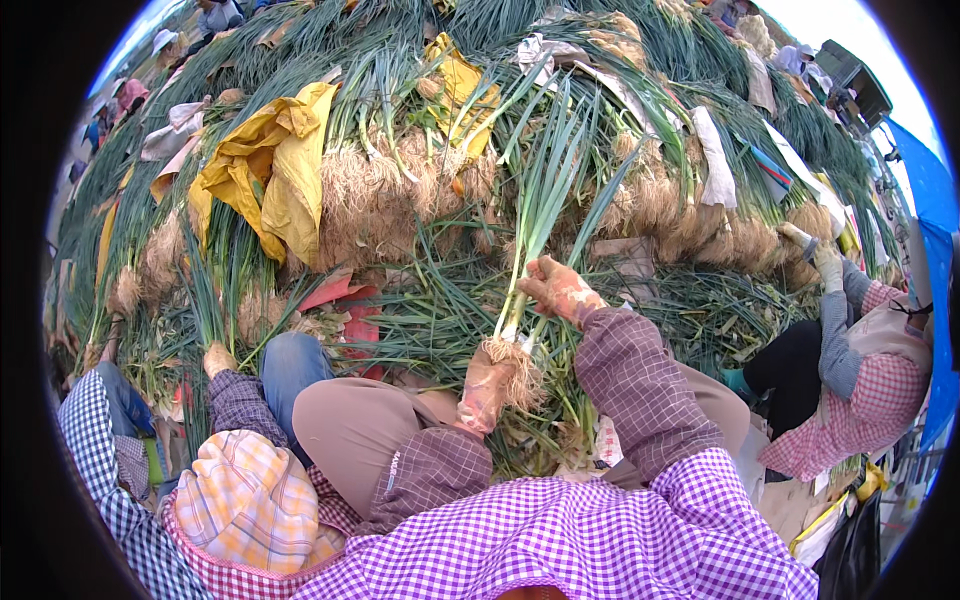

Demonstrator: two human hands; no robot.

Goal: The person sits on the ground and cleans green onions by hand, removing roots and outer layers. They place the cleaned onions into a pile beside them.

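Observation:
My left hand (484, 388), stained with soil, is closed around the root end of a small bunch of green garlic or leek plants (517, 304). Pale, stringy roots (525, 379) spill out beside its fingers. Higher up the same bunch, my right hand (561, 291) has its fingers curled against the pale stalks, thumb side toward the leaves. The long green leaves (559, 176) point away from me over the heap. Below the roots, loose leaves and stripped trimmings (540, 442) lie between my knees.
Ahead stands a long heap of the same plants (375, 195), roots toward me, with yellow sacking (277, 165) on it. Cut leaves (442, 315) and red sheeting (356, 322) cover the ground. Co-workers sit close on my left (247, 495) and at the right (862, 375).

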